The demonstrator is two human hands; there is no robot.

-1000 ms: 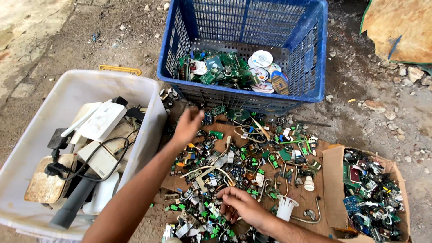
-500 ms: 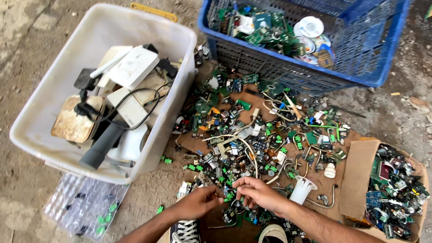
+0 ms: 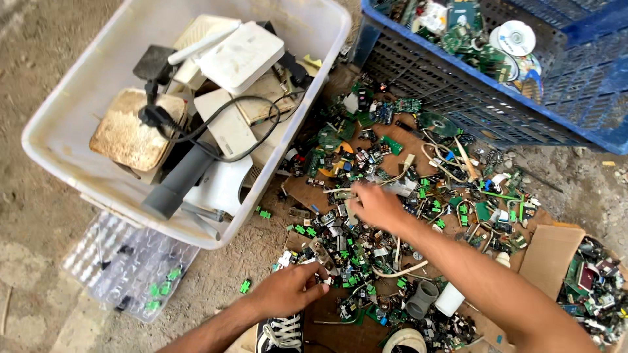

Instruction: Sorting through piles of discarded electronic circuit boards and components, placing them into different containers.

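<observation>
pinching small parts (image 3: 340,255) — left hand (image 3: 288,291), right hand (image 3: 373,206) reaching further.

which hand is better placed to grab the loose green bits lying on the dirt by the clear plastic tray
Left, probably. The left hand rests at the pile's near edge, close to the green bits and the clear plastic tray. The right hand is farther, over the scrap pile's middle.

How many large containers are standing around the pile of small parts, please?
3: a white tub upper left, a blue crate upper right, a cardboard box at the right edge, partly cut off.
</observation>
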